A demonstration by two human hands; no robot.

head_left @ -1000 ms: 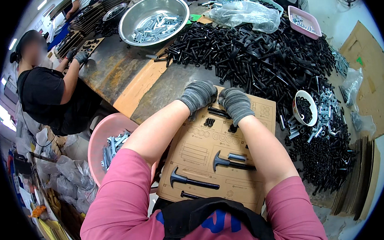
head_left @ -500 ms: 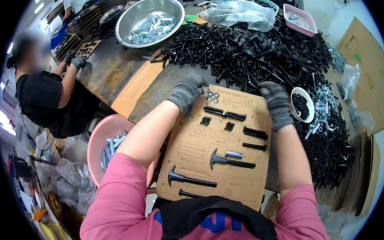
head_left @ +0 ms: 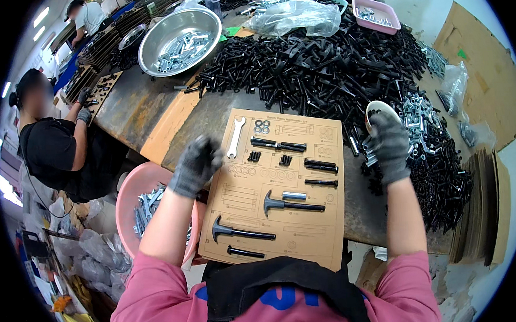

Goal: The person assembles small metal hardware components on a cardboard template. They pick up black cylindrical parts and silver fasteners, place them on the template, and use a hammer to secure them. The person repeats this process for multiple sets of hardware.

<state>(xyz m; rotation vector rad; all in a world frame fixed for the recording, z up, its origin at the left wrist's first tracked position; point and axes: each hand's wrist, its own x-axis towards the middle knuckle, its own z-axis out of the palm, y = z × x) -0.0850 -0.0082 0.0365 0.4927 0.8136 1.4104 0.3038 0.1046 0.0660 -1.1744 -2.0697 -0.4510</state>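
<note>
My gloved hands at the worktop, seen from above. My left grip, fingers partly curled, hangs at the left edge of a printed cardboard sheet; blur keeps me from telling whether it pinches anything. My right grip reaches over a white bowl, to the right of the sheet; its fingertips are obscured, and I cannot tell whether they are spread or pressed together. The sheet lies directly before me. It bears, at upper left, a silver wrench; to the right of this, black rods laid end to end; lower, two hammer-shaped tools, a silver tube just above the upper one; and, near the bottom edge, a black bolt. Beyond the sheet: a heap of black hardware. At left: a pink basin containing silver metal pieces.
</note>
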